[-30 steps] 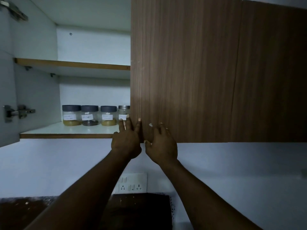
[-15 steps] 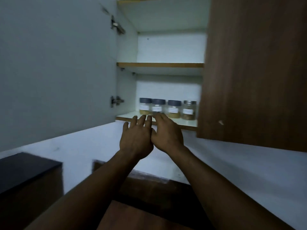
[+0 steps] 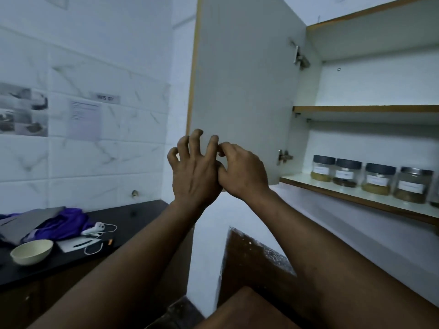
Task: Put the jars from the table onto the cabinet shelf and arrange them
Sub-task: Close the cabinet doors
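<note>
Several clear jars with dark lids and white labels stand in a row on the lower cabinet shelf [image 3: 356,199] at the right; the leftmost jar [image 3: 323,168] is nearest the hinge, and the rightmost full jar [image 3: 413,185] has a metal lid. The white cabinet door [image 3: 242,79] stands swung open. In front of its lower part my left hand [image 3: 193,172] is raised with its fingers spread and bent, holding nothing. My right hand [image 3: 240,169] touches it from the right, fingers curled in, with no jar in it. Both hands are well left of the jars.
An upper shelf [image 3: 368,109] is bare where it shows. At lower left a black counter [image 3: 133,217] carries a pale bowl [image 3: 31,251], purple cloth [image 3: 64,222] and a white cable [image 3: 95,230]. A brown wooden surface [image 3: 249,309] lies below my arms.
My view has swung left. Both hands have left the shelf's front edge and now sit before the open door. Their straight fingers have bent and curled.
</note>
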The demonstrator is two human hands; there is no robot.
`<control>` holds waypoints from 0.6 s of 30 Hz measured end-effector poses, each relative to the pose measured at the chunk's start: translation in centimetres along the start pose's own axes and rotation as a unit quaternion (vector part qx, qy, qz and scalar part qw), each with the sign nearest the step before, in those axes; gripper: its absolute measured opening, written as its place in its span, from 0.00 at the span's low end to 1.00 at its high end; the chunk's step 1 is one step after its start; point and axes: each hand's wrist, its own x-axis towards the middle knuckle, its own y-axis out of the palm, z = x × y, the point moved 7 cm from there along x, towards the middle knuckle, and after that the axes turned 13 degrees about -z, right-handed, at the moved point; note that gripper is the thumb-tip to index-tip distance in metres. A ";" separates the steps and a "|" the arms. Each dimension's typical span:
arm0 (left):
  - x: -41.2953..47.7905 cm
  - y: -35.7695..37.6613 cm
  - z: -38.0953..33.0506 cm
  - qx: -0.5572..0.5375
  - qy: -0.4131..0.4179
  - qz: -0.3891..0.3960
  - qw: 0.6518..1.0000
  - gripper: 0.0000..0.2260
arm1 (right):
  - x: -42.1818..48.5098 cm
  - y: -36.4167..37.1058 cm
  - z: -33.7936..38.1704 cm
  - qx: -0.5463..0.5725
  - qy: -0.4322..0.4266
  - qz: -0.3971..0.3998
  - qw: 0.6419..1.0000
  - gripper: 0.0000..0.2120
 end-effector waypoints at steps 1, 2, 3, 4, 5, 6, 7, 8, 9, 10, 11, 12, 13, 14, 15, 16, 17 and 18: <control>0.1 -0.1 1.3 -0.006 -0.036 -0.002 0.999 0.32 | 0.3 0.4 0.9 0.006 -0.004 -0.003 1.000 0.17; 0.1 0.0 2.7 -0.018 -0.082 0.004 0.996 0.34 | 0.5 0.8 1.8 0.010 -0.007 -0.005 1.000 0.17; -0.1 0.5 4.0 -0.044 -0.135 0.021 0.990 0.36 | 0.7 1.3 2.5 0.013 -0.008 -0.006 1.000 0.17; -0.4 1.2 5.2 -0.085 -0.189 0.047 0.977 0.36 | 0.9 1.7 3.1 0.015 -0.009 -0.006 1.000 0.18; -0.7 2.1 6.2 -0.128 -0.229 0.079 0.962 0.36 | 1.0 2.1 3.6 0.016 -0.012 -0.005 1.000 0.19; -1.1 3.0 6.9 -0.162 -0.245 0.115 0.949 0.33 | 0.9 2.5 4.1 0.014 -0.017 -0.002 1.000 0.19; -1.5 3.7 7.2 -0.189 -0.239 0.150 0.940 0.30 | 0.8 2.9 4.6 0.010 -0.024 0.000 1.000 0.20; -1.9 4.0 7.4 -0.212 -0.221 0.167 0.937 0.24 | 0.7 3.1 5.0 0.004 -0.032 0.000 0.999 0.21; -2.1 4.0 7.7 -0.230 -0.208 0.162 0.937 0.19 | 0.5 3.2 5.2 0.000 -0.039 -0.007 0.999 0.21; -2.2 3.8 8.1 -0.248 -0.208 0.150 0.934 0.15 | 0.3 3.0 5.2 0.001 -0.043 -0.021 0.999 0.20; -2.3 3.7 8.3 -0.271 -0.216 0.136 0.928 0.13 | 0.1 2.7 5.1 0.004 -0.046 -0.038 0.998 0.20; -2.3 3.7 8.3 -0.298 -0.225 0.126 0.919 0.13 | -0.1 2.3 4.9 0.009 -0.046 -0.057 0.997 0.18; -2.3 3.6 8.2 -0.326 -0.231 0.118 0.909 0.13 | -0.2 1.7 4.6 0.016 -0.044 -0.078 0.996 0.17; -2.3 3.5 7.7 -0.359 -0.231 0.110 0.898 0.13 | -0.4 1.0 4.2 0.023 -0.040 -0.102 0.994 0.15; -2.4 3.3 6.9 -0.394 -0.222 0.103 0.886 0.15 | -0.6 0.2 3.7 0.032 -0.033 -0.131 0.990 0.15; -2.6 2.8 5.7 -0.427 -0.203 0.094 0.876 0.16 | -1.0 -0.8 3.2 0.043 -0.022 -0.166 0.985 0.15; -2.9 2.2 4.2 -0.455 -0.177 0.082 0.869 0.17 | -1.4 -1.9 2.5 0.055 -0.006 -0.201 0.978 0.17; -3.1 1.4 2.3 -0.479 -0.150 0.069 0.862 0.17 | -1.9 -3.1 1.8 0.064 0.013 -0.233 0.970 0.18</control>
